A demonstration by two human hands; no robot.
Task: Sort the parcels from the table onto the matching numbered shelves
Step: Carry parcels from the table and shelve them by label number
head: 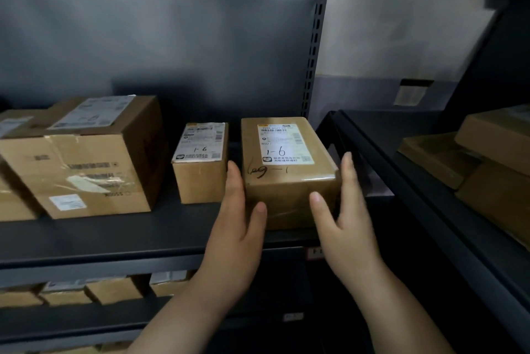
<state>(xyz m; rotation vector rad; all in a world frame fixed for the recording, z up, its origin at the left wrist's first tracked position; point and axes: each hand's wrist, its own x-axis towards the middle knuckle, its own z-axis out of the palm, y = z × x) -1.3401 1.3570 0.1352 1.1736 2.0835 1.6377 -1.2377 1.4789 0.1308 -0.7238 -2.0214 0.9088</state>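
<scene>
A brown taped parcel [286,173] with a white label marked "1-6" rests on the dark shelf [114,239], near its right end. My left hand [238,224] presses flat against the parcel's left side, thumb on its front face. My right hand [347,210] lies along its right side, thumb also on the front. Both hands clasp the parcel between them. A smaller parcel [200,161], also marked "1-6", stands just to the left, almost touching my left fingers.
A large worn carton [86,158] fills the shelf's left part, another box behind it. The slotted upright post [315,52] stands right behind the parcel. Several small boxes [114,290] sit on the shelf below. A neighbouring rack at right holds flat cartons [487,158].
</scene>
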